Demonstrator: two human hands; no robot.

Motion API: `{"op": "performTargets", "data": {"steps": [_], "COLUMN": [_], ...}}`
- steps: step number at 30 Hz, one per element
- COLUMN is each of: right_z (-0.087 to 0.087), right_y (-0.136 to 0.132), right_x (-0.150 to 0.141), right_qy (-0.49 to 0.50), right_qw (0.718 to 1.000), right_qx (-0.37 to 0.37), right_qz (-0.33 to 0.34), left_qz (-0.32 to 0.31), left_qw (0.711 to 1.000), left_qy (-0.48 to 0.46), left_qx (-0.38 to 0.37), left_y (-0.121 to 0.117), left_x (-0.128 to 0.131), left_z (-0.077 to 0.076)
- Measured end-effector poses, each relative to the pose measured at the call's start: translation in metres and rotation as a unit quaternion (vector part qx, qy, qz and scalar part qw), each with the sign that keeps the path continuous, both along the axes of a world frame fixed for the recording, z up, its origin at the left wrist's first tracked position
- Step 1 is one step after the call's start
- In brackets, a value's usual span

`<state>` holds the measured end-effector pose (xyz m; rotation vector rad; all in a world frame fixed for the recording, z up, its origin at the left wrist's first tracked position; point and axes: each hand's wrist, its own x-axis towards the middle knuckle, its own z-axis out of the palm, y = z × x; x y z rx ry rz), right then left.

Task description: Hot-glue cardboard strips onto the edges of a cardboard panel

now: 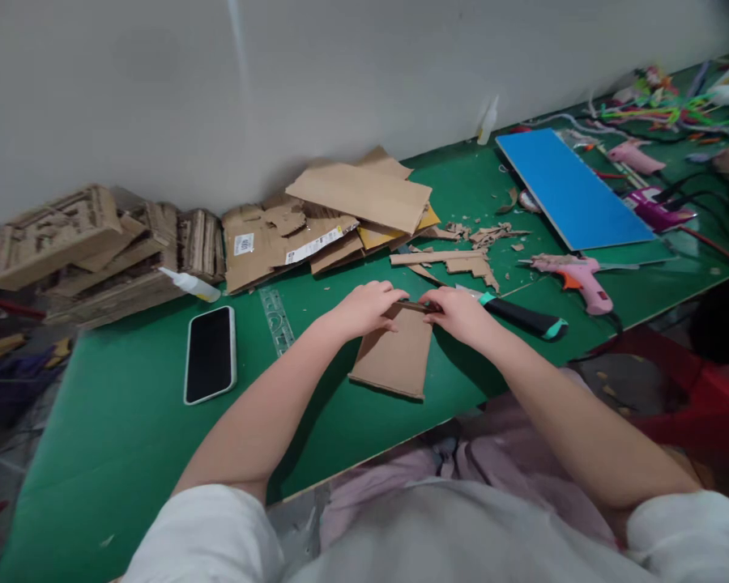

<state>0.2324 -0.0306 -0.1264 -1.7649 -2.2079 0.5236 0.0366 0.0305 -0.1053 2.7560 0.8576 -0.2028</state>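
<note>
A small rectangular piece of brown cardboard (394,356) lies on the green table in front of me. Along its far edge runs a narrow cardboard strip, partly covered by my fingers. My left hand (368,310) has its fingers curled over the far left corner, pinching the edge. At the far right corner my right hand (458,314) grips the same edge, its thumb on the near side. Just beyond my right hand rests a black and teal utility knife (522,316), its blade pointing left.
A phone (210,355), a clear stencil ruler (275,321) and a glue bottle (191,285) lie left. Cardboard sheets (358,194) and stacked cardboard panels (61,235) line the wall. At right are a pink glue gun (574,279), a blue board (574,190) and cables.
</note>
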Motion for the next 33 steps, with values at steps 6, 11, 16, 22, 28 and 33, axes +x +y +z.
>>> {"op": "performTargets", "data": {"steps": [6, 11, 16, 22, 28, 33], "right_z": [-0.008, -0.010, -0.008, -0.009, -0.001, -0.002], "right_y": [-0.029, -0.063, -0.068, -0.056, -0.029, -0.025], "right_x": [0.003, -0.007, -0.025, -0.036, -0.039, -0.040], "right_qy": [0.042, 0.051, 0.046, 0.011, -0.014, -0.027], "right_qw": [0.992, 0.989, 0.994, 0.998, 0.994, 0.991], "right_qx": [0.063, 0.075, 0.077, 0.052, 0.018, 0.003], "right_qz": [-0.096, -0.112, -0.056, 0.022, 0.110, 0.134], "left_qz": [0.016, 0.043, 0.065, 0.109, 0.166, 0.184], "left_qw": [0.999, 0.997, 0.995, 0.992, 0.977, 0.969], "left_qy": [-0.006, -0.042, -0.052, -0.045, -0.082, -0.113], "left_qx": [-0.036, -0.051, -0.048, -0.055, -0.106, -0.119], "left_y": [0.002, 0.003, 0.002, -0.001, -0.002, -0.005], "left_x": [0.000, 0.004, -0.006, -0.034, -0.043, -0.040], "left_z": [0.003, 0.004, 0.002, 0.004, 0.010, 0.009]}}
